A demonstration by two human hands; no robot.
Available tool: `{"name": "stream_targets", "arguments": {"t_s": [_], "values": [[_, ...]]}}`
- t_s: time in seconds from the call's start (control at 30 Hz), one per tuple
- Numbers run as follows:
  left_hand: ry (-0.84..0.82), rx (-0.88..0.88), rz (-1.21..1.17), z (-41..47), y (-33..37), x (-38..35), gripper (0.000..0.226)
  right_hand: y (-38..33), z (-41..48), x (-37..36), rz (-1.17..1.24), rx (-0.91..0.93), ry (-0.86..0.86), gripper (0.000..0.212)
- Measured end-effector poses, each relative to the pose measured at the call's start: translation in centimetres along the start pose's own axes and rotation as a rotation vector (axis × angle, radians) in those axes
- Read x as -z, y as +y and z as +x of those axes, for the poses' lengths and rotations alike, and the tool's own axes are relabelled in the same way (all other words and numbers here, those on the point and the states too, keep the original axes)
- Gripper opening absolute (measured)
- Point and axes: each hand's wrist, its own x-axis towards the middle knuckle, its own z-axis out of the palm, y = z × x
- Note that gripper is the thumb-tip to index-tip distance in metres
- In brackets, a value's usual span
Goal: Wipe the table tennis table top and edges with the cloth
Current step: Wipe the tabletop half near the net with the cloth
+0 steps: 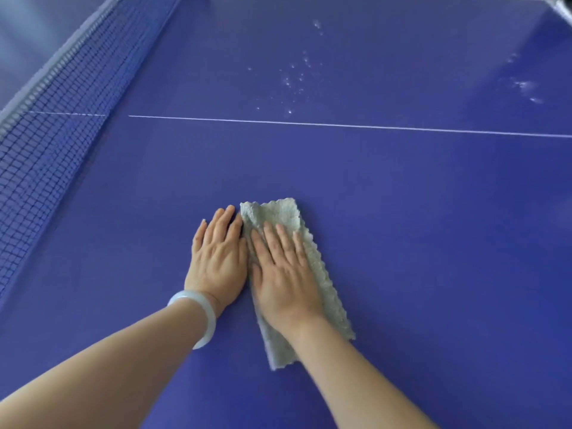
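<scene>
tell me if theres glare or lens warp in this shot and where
Head view: a pale sheen washes the table top at far right; the wide lens stretches the net along the left edge; the far right corner is soft, while the cloth, left hand and right hand are crisp.

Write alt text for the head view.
The right hand presses flat on a grey-green cloth on the blue table tennis table; the left hand, wearing a pale bangle, lies flat beside it. White specks dot the surface beyond a white line; the net runs at left.
</scene>
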Motion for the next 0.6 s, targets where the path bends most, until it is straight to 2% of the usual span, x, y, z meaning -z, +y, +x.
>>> {"name": "stream_targets", "arguments": {"t_s": [0.03, 0.1, 0.2, 0.27, 0.33, 0.4, 0.47, 0.53, 0.6], "values": [[0.008, -0.003, 0.004, 0.0, 0.0, 0.0, 0.051, 1.9, -1.2, 1.0, 0.006, -0.003, -0.008, 0.057], [0.021, -0.011, 0.015, -0.2, -0.1, 0.0, 0.052, 7.7, -3.9, 3.0, -0.089, -0.144, 0.027, 0.059], [0.024, -0.009, 0.003, -0.2, -0.1, 0.0, 0.051, 16.8, -8.6, 6.2, -0.202, -0.558, 0.101, 0.061], [0.028, -0.002, -0.009, -0.2, -0.1, -0.2, 0.051, 18.5, -10.6, 7.1, -0.180, -0.789, 0.119, 0.056], [0.037, -0.005, -0.015, -0.2, -0.2, -0.3, 0.050, 15.7, -10.8, 5.9, -0.158, -0.877, 0.152, 0.057], [0.056, -0.021, -0.032, -0.3, -0.4, -0.4, 0.048, 9.8, -10.3, 3.8, -0.156, -0.761, 0.171, 0.056], [0.068, -0.024, -0.104, -0.4, -0.8, -0.2, 0.044, 2.4, -10.4, 1.2, -0.150, -0.466, 0.170, 0.056], [0.086, 0.009, -0.225, -0.5, -0.9, 0.0, 0.040, -3.0, -11.6, -0.4, -0.075, -0.160, 0.069, 0.057], [0.120, 0.087, -0.335, -1.0, -0.7, 0.4, 0.038, -3.6, -13.0, -0.2, -0.017, 0.010, -0.028, 0.056]]}}
